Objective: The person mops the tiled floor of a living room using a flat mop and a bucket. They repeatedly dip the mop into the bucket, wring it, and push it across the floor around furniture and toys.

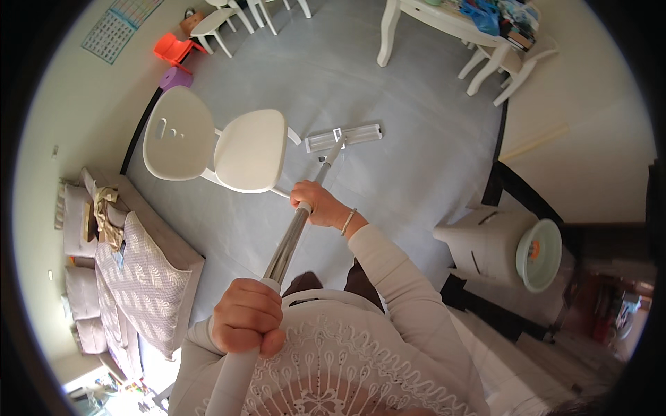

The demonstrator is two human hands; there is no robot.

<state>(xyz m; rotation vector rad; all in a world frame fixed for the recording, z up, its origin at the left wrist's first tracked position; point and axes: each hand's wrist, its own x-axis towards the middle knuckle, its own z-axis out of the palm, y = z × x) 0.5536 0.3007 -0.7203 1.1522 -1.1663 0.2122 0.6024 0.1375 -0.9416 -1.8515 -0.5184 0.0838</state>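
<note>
A flat mop with a silver and white pole runs from my body out to the grey floor. Around the upper, white part of the pole my left hand is closed. Farther down the pole, my right hand grips it, with a bracelet at the wrist. The mop's long rectangular head lies on the floor, just right of a white chair. That chair's seat is close to my right hand, and its legs are partly hidden.
A sofa with a quilted cover stands at left. Far left are a purple stool and an orange chair. A white table bearing clutter is at far right. Nearer right, a pale green basin rests against a beige cabinet.
</note>
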